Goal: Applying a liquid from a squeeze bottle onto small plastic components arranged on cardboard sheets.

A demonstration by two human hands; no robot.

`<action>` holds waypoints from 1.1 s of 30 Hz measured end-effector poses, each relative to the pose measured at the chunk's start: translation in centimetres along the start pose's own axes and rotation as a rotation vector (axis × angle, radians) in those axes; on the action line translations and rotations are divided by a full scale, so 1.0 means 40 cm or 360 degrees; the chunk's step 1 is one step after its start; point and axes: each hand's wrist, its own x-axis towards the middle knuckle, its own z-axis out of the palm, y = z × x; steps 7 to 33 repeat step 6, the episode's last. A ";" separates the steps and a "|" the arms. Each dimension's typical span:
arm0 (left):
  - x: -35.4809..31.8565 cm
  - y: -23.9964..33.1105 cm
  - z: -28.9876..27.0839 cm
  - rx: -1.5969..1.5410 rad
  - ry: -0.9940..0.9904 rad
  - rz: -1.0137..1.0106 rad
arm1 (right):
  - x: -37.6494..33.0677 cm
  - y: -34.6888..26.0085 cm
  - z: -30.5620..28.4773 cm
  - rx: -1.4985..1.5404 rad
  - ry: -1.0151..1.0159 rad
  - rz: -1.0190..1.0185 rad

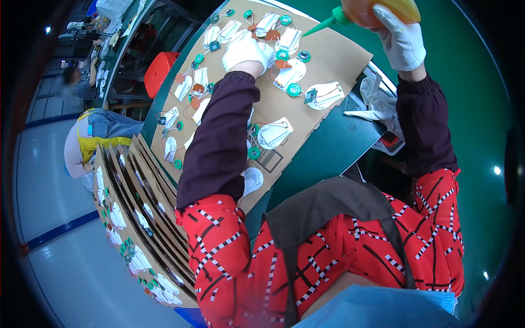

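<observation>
My right hand (403, 45), in a white glove, is wrapped round a squeeze bottle (377, 12) of orange-yellow liquid. The bottle is tipped sideways, and its green nozzle points left above the far part of a cardboard sheet (322, 52). My left hand (243, 53), also gloved in white, rests over the white parts near the sheet's far end; its fingers are hard to separate from them. Several white plastic housings (275, 133) lie spread over the cardboard, wired to round green pieces (293, 89) and small circuit boards (310, 96).
Cardboard sheets (147, 213) carrying more such parts stand stacked at the left. A red stool (159, 74) is beyond the table's left edge. Crumpled white material (374, 101) and a red-and-white device (390, 143) lie at the right. Another person (104, 136) bends at the far left.
</observation>
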 end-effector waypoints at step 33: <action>0.007 -0.038 -0.001 0.0253 -0.0347 0.0055 | 0.001 0.035 0.023 0.0000 -0.0131 0.0046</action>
